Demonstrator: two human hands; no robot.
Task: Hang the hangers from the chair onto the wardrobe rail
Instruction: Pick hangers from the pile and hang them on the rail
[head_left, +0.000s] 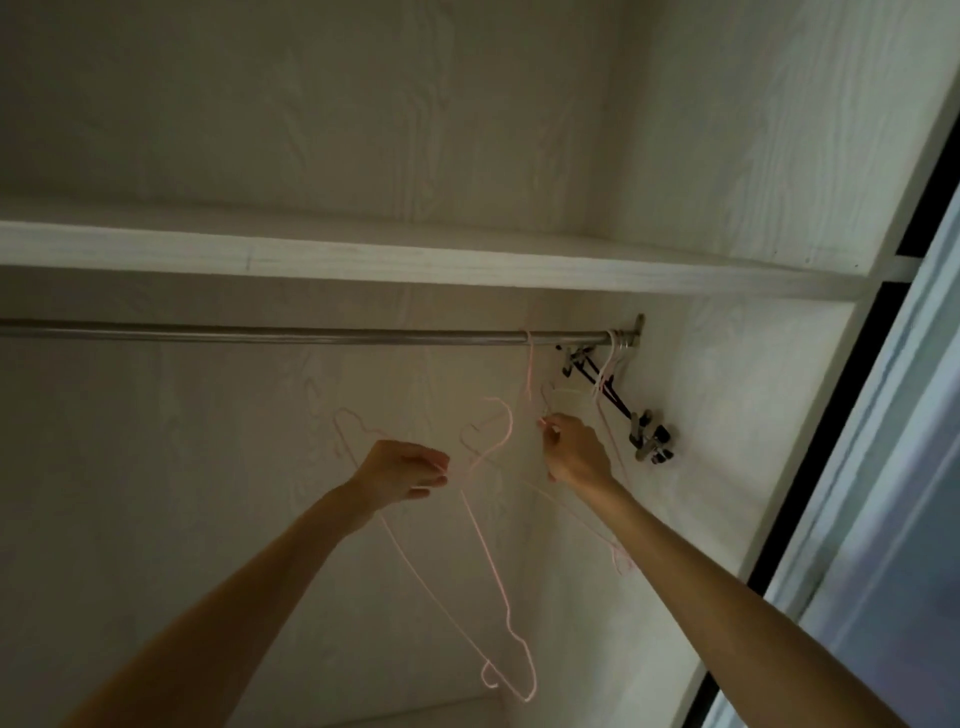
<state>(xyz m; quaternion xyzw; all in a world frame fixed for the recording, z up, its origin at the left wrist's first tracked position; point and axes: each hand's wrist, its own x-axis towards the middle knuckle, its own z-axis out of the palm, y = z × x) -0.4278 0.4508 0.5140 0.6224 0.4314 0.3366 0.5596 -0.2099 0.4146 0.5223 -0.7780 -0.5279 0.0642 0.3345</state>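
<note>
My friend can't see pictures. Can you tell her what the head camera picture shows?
Two bare arms reach up into a pale wardrobe: the right hand pinches a pink hanger hooked on the metal rail, while the left hand holds more pink hangers. Clip hangers hang at the rail's right end, under a shelf.

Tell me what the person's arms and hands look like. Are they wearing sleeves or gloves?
No sleeves and no gloves show. Both arms are bare for as much of them as the picture shows. The left hand and right hand are bare too, with no rings, watch or bracelet that I can see in this dim light.
</note>
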